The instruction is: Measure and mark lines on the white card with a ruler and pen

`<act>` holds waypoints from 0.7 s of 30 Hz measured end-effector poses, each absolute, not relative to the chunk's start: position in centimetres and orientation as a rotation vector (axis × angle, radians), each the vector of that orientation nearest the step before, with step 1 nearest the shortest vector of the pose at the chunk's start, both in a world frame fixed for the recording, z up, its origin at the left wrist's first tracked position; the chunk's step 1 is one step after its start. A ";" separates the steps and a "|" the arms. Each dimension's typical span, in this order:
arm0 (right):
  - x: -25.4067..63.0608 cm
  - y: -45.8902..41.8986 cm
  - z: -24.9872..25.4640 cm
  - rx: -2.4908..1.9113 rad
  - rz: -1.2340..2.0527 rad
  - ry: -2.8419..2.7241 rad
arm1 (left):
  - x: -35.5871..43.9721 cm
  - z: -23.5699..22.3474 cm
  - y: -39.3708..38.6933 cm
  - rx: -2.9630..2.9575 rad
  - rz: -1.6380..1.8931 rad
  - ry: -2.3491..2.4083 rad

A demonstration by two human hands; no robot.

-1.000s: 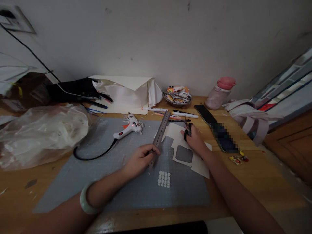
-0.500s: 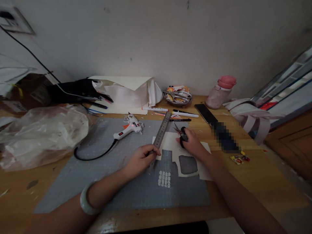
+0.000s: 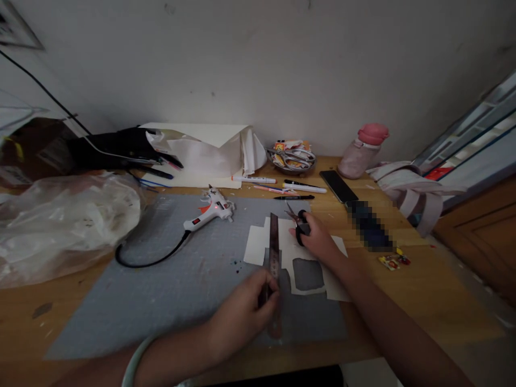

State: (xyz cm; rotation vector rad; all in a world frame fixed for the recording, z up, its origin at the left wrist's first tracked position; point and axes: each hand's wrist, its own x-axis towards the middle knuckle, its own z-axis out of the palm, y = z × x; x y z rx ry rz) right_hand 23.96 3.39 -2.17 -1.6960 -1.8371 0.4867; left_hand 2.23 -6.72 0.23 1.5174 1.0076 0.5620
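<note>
My left hand point(image 3: 245, 312) is closed on the near part of a metal ruler point(image 3: 274, 247), which lies almost straight away from me on the grey cutting mat point(image 3: 169, 285). My right hand point(image 3: 318, 239) grips small black-handled scissors point(image 3: 298, 223), blades pointing up and left. It rests on a white paper sheet point(image 3: 258, 244) with a square hole cut in it. The small white squares seen earlier are hidden under my left hand.
A white glue gun point(image 3: 209, 212) with a black cord lies on the mat's far side. Pens point(image 3: 302, 188), a phone point(image 3: 339, 186), a bowl with scissors point(image 3: 292, 157), a pink bottle point(image 3: 363, 151), a plastic bag point(image 3: 60, 220) and folded paper point(image 3: 201, 153) surround the mat on the wooden desk.
My left hand has pulled the ruler toward me and turned it from slanted to nearly straight. The right hand with the scissors has barely moved.
</note>
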 end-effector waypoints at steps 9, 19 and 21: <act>25.6 3.9 -1.8 -1.782 0.357 -1.723 | 1.8 0.7 -6.9 1.595 0.463 1.081; 26.0 4.2 -1.4 -1.752 0.379 -1.859 | 1.7 -0.2 -5.4 1.623 0.319 1.143; 26.1 4.2 -1.3 -1.740 0.399 -1.871 | 1.8 -0.5 -5.3 1.564 0.327 1.112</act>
